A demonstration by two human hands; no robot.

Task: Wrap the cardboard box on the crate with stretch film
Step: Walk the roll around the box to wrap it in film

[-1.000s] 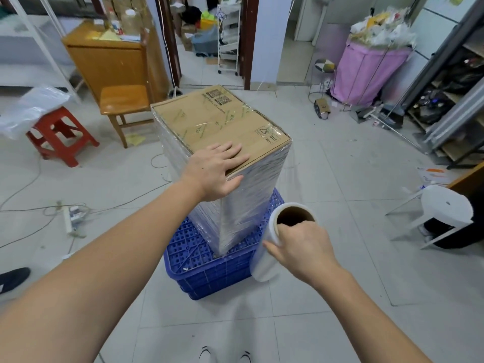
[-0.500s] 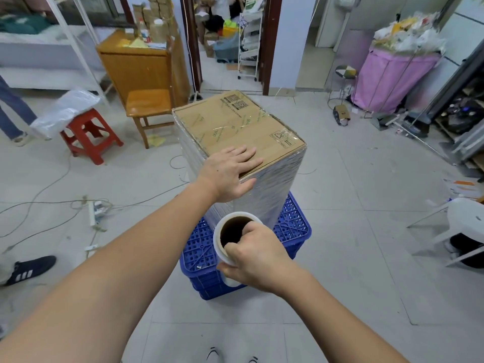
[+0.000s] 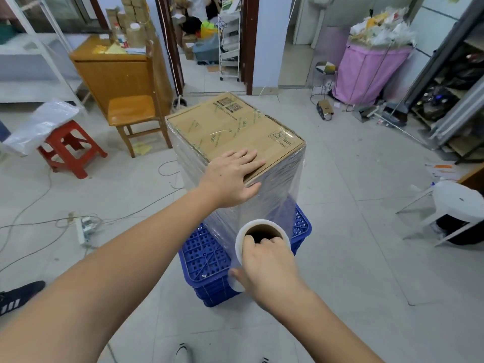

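Two hands, one wrap pass.
My left hand (image 3: 230,179) lies flat, steadying the cardboard box (image 3: 235,132); my right hand (image 3: 267,268), at six o'clock, grips the stretch film roll (image 3: 262,231) taut.

A cardboard box (image 3: 235,132) stands on a crate (image 3: 207,255) on the floor, in the middle of the view. The left hand (image 3: 230,176) lies flat on the box's near top corner. The right hand (image 3: 267,265) holds a roll of stretch film (image 3: 262,234) upright in front of the box, just beside its near edge, above the crate. To the left, well apart, stands a stool (image 3: 69,150); behind and left of the box stands a chair (image 3: 133,116) before a cabinet (image 3: 115,74). A power strip (image 3: 81,229) lies on the floor to the left.
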